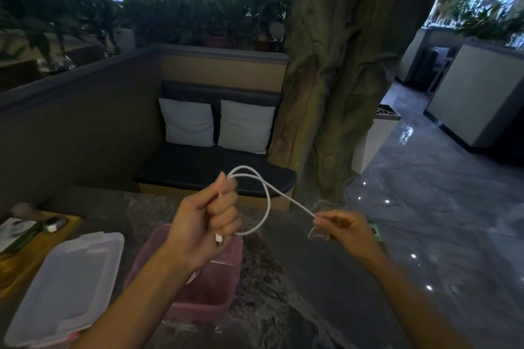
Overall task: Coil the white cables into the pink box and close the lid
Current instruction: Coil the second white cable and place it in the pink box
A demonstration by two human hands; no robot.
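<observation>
A white cable (268,201) forms a loop in the air above the table. My left hand (208,218) is fisted around one part of it, with a white plug poking out below the fist. My right hand (344,228) pinches the cable farther along, to the right, and more cable trails down from it. Beneath my left hand the pink box (215,286) stands open on the dark marbled table (297,278). Its translucent white lid (68,283) lies flat to the left of the box.
A wooden tray (37,252) with a small dark and white object and a leaflet sits at the table's left edge. Beyond the table are a dark bench with two pale cushions (215,125), a thick tree trunk (334,65) and a glossy floor at right.
</observation>
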